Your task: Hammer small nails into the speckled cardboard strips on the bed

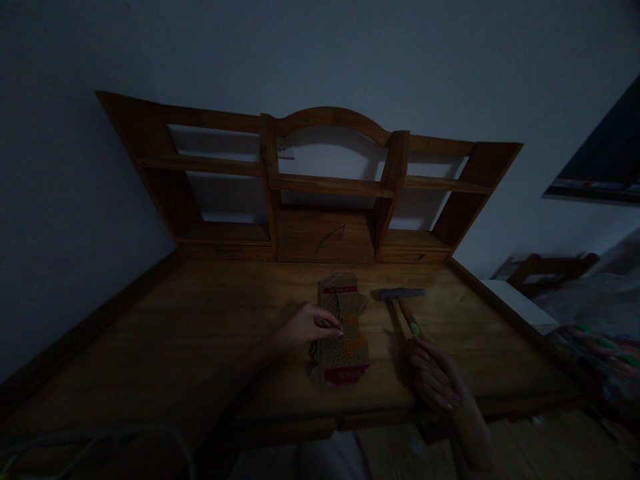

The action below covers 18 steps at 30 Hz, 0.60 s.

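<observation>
A hammer [406, 312] with a metal head and a wooden handle is gripped in my right hand [434, 375], its head just above the desk, right of a torn piece of cardboard [347, 358]. Red bands cross the cardboard near its far and near ends, and many small dark marks or holes dot its middle. Over the cardboard, my left hand [315, 325] pinches thumb and fingers together. What sits between those fingertips is too small and dark to make out. A dark, thin line runs along the cardboard beyond the fingertips.
The wooden desk [240, 300] carries a shelf unit [325, 187] along its back, against the wall. Raised edges border the desk at left and right. Off to the right stand a wooden chair [553, 267] and a pile of bagged things [600, 347]. The room is dim.
</observation>
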Each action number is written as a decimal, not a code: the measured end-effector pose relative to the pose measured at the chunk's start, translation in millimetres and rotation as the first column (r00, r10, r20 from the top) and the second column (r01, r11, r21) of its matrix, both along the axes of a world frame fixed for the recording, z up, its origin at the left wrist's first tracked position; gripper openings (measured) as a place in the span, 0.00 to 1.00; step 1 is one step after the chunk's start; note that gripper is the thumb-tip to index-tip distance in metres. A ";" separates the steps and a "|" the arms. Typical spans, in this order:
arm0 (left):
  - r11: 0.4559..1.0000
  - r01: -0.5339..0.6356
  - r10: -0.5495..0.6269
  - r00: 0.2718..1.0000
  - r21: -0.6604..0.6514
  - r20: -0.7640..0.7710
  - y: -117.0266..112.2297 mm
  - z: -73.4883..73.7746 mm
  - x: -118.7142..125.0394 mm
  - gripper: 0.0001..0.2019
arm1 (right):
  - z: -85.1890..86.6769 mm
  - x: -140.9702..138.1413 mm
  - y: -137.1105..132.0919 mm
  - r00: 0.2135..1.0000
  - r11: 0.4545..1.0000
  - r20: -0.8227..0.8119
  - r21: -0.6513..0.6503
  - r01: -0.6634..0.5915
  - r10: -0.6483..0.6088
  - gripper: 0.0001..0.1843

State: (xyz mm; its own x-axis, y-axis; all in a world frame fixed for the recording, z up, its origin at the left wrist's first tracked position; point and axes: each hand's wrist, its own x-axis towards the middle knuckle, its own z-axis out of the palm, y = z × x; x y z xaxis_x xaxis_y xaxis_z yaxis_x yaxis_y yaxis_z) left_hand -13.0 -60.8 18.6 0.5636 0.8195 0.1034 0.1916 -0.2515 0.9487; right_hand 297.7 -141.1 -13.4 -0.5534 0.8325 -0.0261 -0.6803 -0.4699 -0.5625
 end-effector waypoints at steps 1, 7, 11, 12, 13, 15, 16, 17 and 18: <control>1.000 0.009 -0.009 1.000 0.026 -0.001 0.0 0.3 0.0 0.14 | 1.6 -0.3 -0.2 1.000 1.000 -0.004 -0.004 -0.009 0.009 0.17; 0.948 0.031 -0.029 1.000 0.318 -0.010 0.5 1.9 0.5 0.10 | -2.7 1.6 2.9 0.998 0.999 -0.055 0.023 -0.038 0.040 0.17; 0.917 0.039 -0.041 0.999 0.396 -0.003 1.8 -4.6 2.1 0.10 | -11.5 3.3 5.1 0.994 0.997 -0.092 0.061 -0.048 0.053 0.17; 0.914 0.041 -0.043 0.999 0.404 -0.003 2.0 -6.1 2.5 0.10 | -12.3 3.4 4.6 0.994 0.997 -0.102 0.066 -0.036 0.043 0.16; 0.913 0.038 -0.041 0.999 0.407 -0.001 2.1 -7.2 2.8 0.10 | -12.6 3.3 3.9 0.993 0.997 -0.111 0.068 -0.024 0.032 0.15; 0.912 0.030 -0.032 0.999 0.409 -0.003 2.2 -8.0 3.3 0.10 | -11.7 3.1 2.4 0.992 0.998 -0.120 0.062 -0.017 0.024 0.15; 0.912 0.023 -0.024 1.000 0.410 -0.003 2.2 -7.6 3.4 0.10 | -10.9 3.1 2.1 0.992 0.998 -0.121 0.056 -0.023 0.029 0.17; 0.911 0.013 -0.014 1.000 0.411 0.001 2.2 -6.7 3.3 0.10 | -10.2 3.2 2.1 0.992 0.998 -0.120 0.050 -0.031 0.036 0.19; 0.911 0.000 -0.003 1.000 0.412 0.007 2.3 -5.5 3.1 0.10 | -9.8 3.4 2.5 0.992 0.998 -0.117 0.045 -0.041 0.046 0.20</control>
